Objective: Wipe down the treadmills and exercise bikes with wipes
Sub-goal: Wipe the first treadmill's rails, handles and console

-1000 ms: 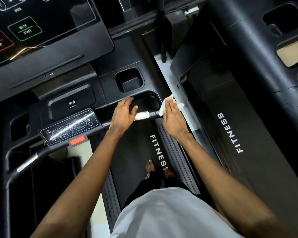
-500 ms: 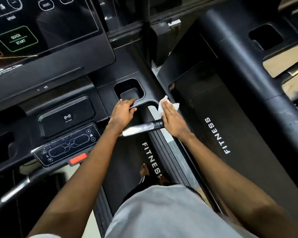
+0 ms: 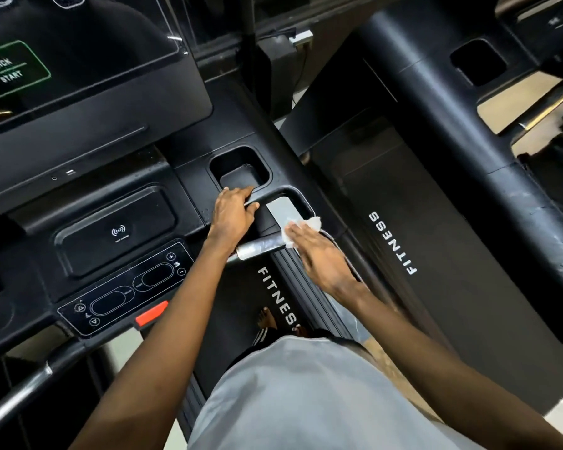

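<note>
I stand on a black treadmill [image 3: 189, 222] and look down at its console. My left hand [image 3: 233, 212] grips the black grip bar [image 3: 275, 193] just below the cup holder [image 3: 241, 172], fingers over its top and thumb underneath. My right hand [image 3: 319, 254] lies flat with straight fingers and presses a white wipe [image 3: 309, 225] onto the right end of the silver handlebar sensor [image 3: 260, 246]. Part of the wipe sticks out past my fingertips.
A touch screen [image 3: 62, 60] with a green quick-start button fills the top left. Below it are a charging pad [image 3: 117, 232], a button panel [image 3: 127, 287] and a red stop key [image 3: 152, 315]. A second treadmill's belt [image 3: 436, 254] and side rail [image 3: 452, 125] lie on the right.
My left hand moved off the silver bar up to the black grip by the cup holder. My right hand slid the wipe left onto the end of the silver sensor.
</note>
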`<state>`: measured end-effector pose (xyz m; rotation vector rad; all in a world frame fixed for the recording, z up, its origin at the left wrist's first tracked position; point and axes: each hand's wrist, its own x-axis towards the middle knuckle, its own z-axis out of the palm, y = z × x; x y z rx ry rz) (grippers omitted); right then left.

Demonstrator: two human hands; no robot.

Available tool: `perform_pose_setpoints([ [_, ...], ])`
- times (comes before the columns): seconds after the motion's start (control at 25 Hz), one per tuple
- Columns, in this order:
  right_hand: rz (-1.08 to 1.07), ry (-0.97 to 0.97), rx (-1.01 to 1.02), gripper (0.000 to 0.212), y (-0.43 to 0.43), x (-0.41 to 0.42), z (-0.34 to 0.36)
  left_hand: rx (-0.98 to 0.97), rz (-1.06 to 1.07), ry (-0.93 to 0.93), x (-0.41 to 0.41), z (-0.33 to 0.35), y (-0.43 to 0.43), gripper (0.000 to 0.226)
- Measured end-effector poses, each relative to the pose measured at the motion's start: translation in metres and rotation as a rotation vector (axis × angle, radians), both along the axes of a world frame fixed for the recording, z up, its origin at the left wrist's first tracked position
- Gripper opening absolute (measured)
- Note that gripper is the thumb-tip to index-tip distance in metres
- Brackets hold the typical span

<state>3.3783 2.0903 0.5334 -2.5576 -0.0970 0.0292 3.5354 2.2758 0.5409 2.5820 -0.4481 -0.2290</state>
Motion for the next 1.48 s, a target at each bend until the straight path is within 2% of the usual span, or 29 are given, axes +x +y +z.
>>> perform_pose_setpoints([
  [0.08, 0.000, -0.020, -0.049, 0.048, 0.000, 0.007, 0.003, 0.023, -0.043, 0.029, -0.001, 0.008, 0.002, 0.056],
  [0.2, -0.166, -0.009, -0.075, 0.045, -0.012, 0.006, -0.004, 0.039, -0.073, 0.038, -0.028, 0.023, 0.015, 0.060],
  [0.36, -0.063, -0.038, -0.077, 0.047, 0.013, -0.004, -0.002, 0.068, -0.108, 0.059, -0.082, 0.025, 0.042, 0.044],
  [0.44, -0.026, -0.066, -0.057, 0.046, 0.010, 0.002, 0.000, 0.113, -0.137, 0.055, -0.094, 0.023, 0.051, 0.044],
  [0.64, -0.129, -0.049, -0.088, 0.047, 0.000, 0.002, -0.009, 0.076, -0.125, 0.055, -0.097, 0.027, 0.054, 0.042],
  [0.8, 0.065, -0.065, -0.041, 0.046, 0.023, 0.001, 0.000, 0.121, -0.082, -0.180, -0.117, 0.022, 0.062, 0.037],
  [0.88, 0.057, -0.088, -0.007, 0.043, 0.009, 0.006, 0.000, 0.147, -0.047, -0.257, -0.128, 0.021, 0.071, 0.039],
  [1.0, -0.014, -0.092, 0.089, 0.041, -0.005, 0.007, -0.008, 0.202, 0.030, -0.313, -0.137, 0.024, 0.081, 0.040],
  [1.12, 0.081, -0.125, 0.196, 0.045, 0.020, 0.011, -0.007, 0.221, 0.067, -0.315, -0.141, 0.026, 0.083, 0.041],
  [1.24, 0.269, -0.125, 0.223, 0.046, 0.049, 0.021, -0.002, 0.189, 0.098, -0.306, -0.145, 0.030, 0.084, 0.048],
  [1.36, 0.400, -0.128, 0.192, 0.046, 0.048, 0.031, -0.001, 0.226, 0.212, -0.264, -0.152, 0.036, 0.088, 0.068],
  [1.48, 0.311, -0.145, 0.185, 0.043, 0.016, 0.031, -0.008, 0.293, 0.203, -0.239, -0.148, 0.041, 0.095, 0.078],
])
